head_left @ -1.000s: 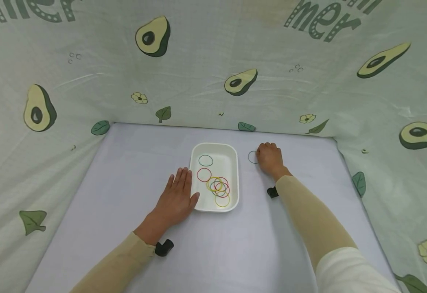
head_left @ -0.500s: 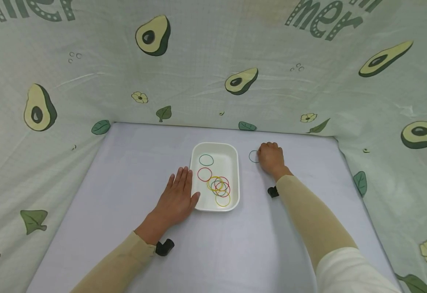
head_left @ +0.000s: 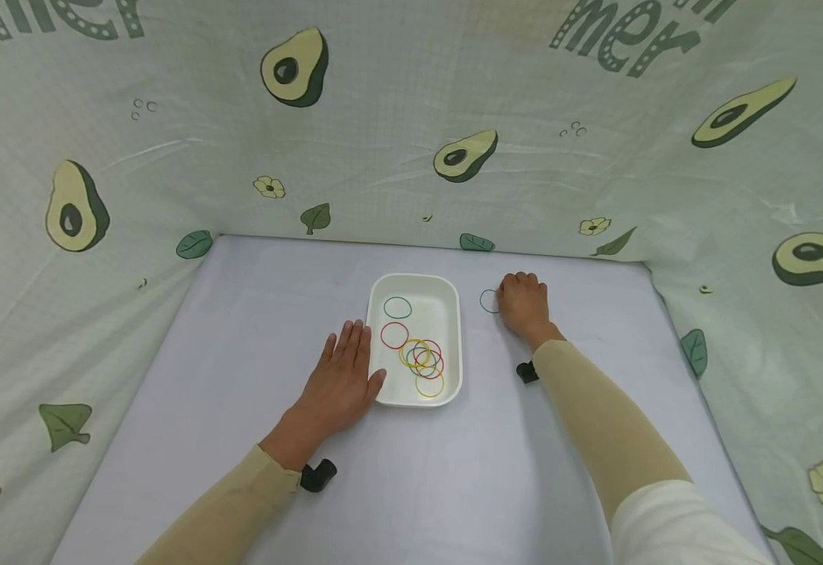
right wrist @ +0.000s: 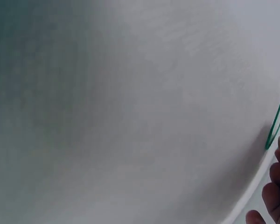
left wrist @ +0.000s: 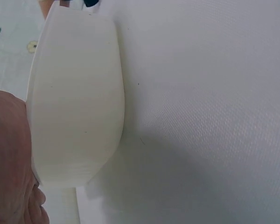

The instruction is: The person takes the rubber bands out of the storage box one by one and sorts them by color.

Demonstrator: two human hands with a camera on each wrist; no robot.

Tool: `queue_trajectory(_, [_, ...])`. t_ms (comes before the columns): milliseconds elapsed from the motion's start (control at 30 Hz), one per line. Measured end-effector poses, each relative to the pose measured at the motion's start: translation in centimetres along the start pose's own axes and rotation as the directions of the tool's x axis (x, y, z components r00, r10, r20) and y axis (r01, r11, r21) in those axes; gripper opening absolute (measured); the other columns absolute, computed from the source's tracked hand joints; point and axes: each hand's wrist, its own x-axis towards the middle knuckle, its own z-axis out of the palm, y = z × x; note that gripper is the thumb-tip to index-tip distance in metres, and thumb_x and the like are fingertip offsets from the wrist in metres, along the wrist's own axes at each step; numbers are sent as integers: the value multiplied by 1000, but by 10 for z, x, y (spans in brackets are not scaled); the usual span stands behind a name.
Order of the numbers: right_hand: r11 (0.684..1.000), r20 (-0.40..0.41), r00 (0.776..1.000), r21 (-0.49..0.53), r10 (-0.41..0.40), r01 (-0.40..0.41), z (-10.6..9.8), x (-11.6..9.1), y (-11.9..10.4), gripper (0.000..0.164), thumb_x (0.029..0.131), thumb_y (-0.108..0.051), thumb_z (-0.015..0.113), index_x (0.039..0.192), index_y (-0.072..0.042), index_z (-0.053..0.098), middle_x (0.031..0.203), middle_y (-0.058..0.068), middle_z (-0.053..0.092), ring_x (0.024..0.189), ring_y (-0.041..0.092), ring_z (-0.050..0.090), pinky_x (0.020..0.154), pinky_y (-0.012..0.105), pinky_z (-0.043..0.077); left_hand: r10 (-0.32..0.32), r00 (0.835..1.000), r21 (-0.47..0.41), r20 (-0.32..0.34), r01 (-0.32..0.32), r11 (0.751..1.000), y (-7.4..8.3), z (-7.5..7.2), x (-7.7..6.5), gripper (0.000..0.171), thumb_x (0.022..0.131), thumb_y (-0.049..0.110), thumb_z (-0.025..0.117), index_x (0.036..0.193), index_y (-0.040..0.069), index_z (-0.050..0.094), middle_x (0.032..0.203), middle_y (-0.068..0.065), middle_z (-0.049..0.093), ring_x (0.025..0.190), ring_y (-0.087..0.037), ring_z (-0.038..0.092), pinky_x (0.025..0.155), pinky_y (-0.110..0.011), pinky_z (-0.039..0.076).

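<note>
A white rectangular tray [head_left: 434,306] sits on the table, holding several red, yellow and green rubber bands. One green band [head_left: 398,318] lies near its far end, a red band [head_left: 381,336] below it, and the others overlap lower right. My left hand [head_left: 340,384] has straight fingers laid along the tray's left side, its thumb over the near rim; the left wrist view shows the tray's outer wall [left wrist: 77,102] beside that hand [left wrist: 9,154]. Right of the tray, my right hand [head_left: 522,304] pinches a green rubber band [head_left: 481,301] in curled fingers. The band's loop [right wrist: 277,116] sticks out past the fingertips.
A white cloth [head_left: 411,486] covers the table. An avocado-print curtain [head_left: 383,196] rises at the back and along both sides. Black wrist cameras sit under the left wrist [head_left: 318,476] and right wrist [head_left: 527,372].
Hardly anything differs. The whole head view has shifted slightly; both hands keep their places, the right still pinching the green rubber band.
</note>
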Motion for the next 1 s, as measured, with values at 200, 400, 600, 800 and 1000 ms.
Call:
queue_trajectory(200, [999, -122, 992, 43, -27, 32, -12, 3, -17, 23, 109, -20, 58, 116, 0, 66, 113, 20, 66, 111, 40, 56, 96, 59, 47, -12, 1000, 3, 16, 12, 1000, 2, -3, 0, 79, 113, 44, 40, 165, -8, 12, 174, -27, 8, 164, -40, 5, 132, -58, 13])
queue_trajectory(400, [992, -215, 972, 60, -97, 112, -35, 7, -54, 21, 107, -20, 62, 112, -1, 70, 113, 19, 68, 112, 40, 58, 96, 57, 49, -30, 999, -18, 30, 30, 999, 3, -3, 0, 82, 113, 48, 38, 166, -8, 10, 175, -26, 5, 164, -39, 1, 132, -58, 9])
queue_trajectory(600, [955, -306, 913, 30, -271, 294, -43, 4, -92, 16, 104, -18, 68, 108, -3, 71, 108, 17, 70, 111, 39, 62, 96, 54, 51, -35, 999, -28, 25, 36, 999, 4, -1, 0, 82, 113, 49, 38, 166, -8, 10, 175, -26, 6, 164, -39, 1, 132, -58, 9])
queue_trajectory(800, [899, -266, 861, -57, -433, 434, -38, -4, -121, 18, 105, -18, 67, 113, -3, 71, 109, 15, 69, 106, 34, 62, 89, 46, 54, -33, 999, -12, 17, 33, 999, 5, -1, 1, 82, 113, 48, 39, 165, -9, 11, 174, -27, 7, 164, -40, 2, 132, -58, 11])
queue_trajectory(1000, [854, -143, 842, -114, -519, 507, -26, -8, -137, 20, 105, -19, 68, 118, -4, 71, 112, 12, 70, 104, 30, 62, 90, 41, 55, -25, 1000, -11, 11, 25, 1000, 5, 1, 3, 82, 113, 47, 40, 165, -9, 13, 174, -28, 8, 164, -40, 4, 132, -58, 12])
